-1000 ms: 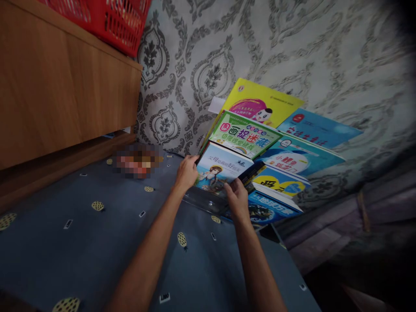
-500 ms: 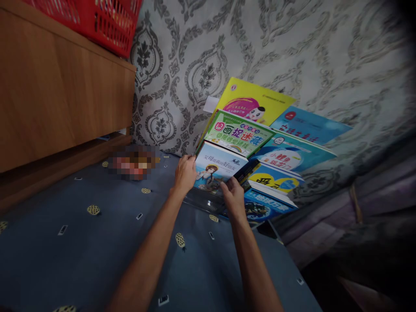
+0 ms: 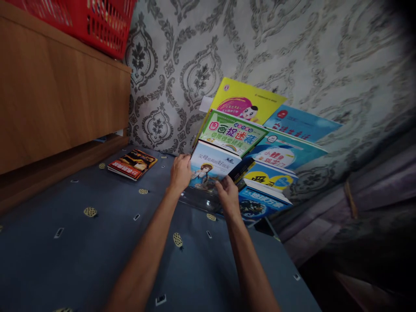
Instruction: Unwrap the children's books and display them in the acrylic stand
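A pale blue book (image 3: 212, 164) with a girl on its cover stands at the front of the left row of books. My left hand (image 3: 181, 172) grips its left edge, and my right hand (image 3: 228, 194) holds its lower right corner, thumb on the cover. Behind it rise a green book (image 3: 234, 132) and a taller yellow book (image 3: 250, 102). To the right are a light blue book (image 3: 302, 123), a teal book (image 3: 292, 149), a yellow-and-blue book (image 3: 269, 177) and a dark blue book (image 3: 263, 203). A clear holder (image 3: 198, 198) shows under the front book.
A small stack of red and black books (image 3: 133, 164) lies on the patterned dark cloth (image 3: 113, 242) at the left. Beyond it are a wooden cabinet (image 3: 65, 91) and a red basket (image 3: 107, 26). Patterned wallpaper (image 3: 169, 86) rises behind the books; a curtain (image 3: 328, 212) hangs at the right.
The whole view has shifted slightly, so things appear a little further left. Both hands keep their places on the pale blue book. The stack at the left, blurred out before, now shows clearly.
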`<action>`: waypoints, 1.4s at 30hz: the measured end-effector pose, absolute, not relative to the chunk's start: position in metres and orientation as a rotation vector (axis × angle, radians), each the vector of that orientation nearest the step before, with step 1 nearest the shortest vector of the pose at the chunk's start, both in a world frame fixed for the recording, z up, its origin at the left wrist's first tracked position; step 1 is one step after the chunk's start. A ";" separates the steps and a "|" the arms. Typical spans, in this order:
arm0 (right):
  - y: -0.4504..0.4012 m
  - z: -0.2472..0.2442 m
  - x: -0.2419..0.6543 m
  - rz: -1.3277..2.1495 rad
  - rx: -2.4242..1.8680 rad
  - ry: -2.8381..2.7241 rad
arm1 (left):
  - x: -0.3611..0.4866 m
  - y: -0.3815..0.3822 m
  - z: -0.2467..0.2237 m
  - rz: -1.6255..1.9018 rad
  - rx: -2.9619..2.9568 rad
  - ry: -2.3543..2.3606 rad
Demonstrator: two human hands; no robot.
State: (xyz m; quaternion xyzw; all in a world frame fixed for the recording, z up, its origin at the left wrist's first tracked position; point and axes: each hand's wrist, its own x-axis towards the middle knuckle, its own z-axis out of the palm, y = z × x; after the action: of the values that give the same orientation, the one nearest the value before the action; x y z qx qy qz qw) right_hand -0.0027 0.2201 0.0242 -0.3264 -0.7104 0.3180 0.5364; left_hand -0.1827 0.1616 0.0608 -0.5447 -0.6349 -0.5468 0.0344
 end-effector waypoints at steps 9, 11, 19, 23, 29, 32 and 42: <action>0.225 0.020 0.001 0.663 -0.834 -1.738 | -0.182 0.160 0.062 -1.704 -1.706 -1.938; 0.225 0.020 0.001 0.656 -0.839 -1.740 | -0.183 0.160 0.062 -1.696 -1.707 -1.938; 0.227 0.017 0.001 0.597 -0.872 -1.723 | -0.184 0.160 0.063 -1.695 -1.716 -1.941; 0.228 0.016 0.000 0.596 -0.875 -1.707 | -0.184 0.160 0.062 -1.697 -1.714 -1.957; 0.227 0.016 -0.002 0.613 -0.874 -1.684 | -0.186 0.162 0.061 -1.710 -1.723 -1.954; 0.228 0.015 -0.001 0.569 -0.898 -1.690 | -0.187 0.162 0.060 -1.700 -1.728 -1.972; 0.229 0.012 -0.001 0.497 -0.890 -1.691 | -0.194 0.163 0.055 -1.732 -1.792 -1.915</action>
State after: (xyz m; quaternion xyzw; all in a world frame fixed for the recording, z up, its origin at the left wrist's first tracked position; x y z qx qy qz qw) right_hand -0.0005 0.2293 0.0120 -0.3761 -0.7146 0.2099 0.5512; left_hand -0.1942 0.1632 0.0547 -0.5702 -0.6092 -0.5511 -0.0006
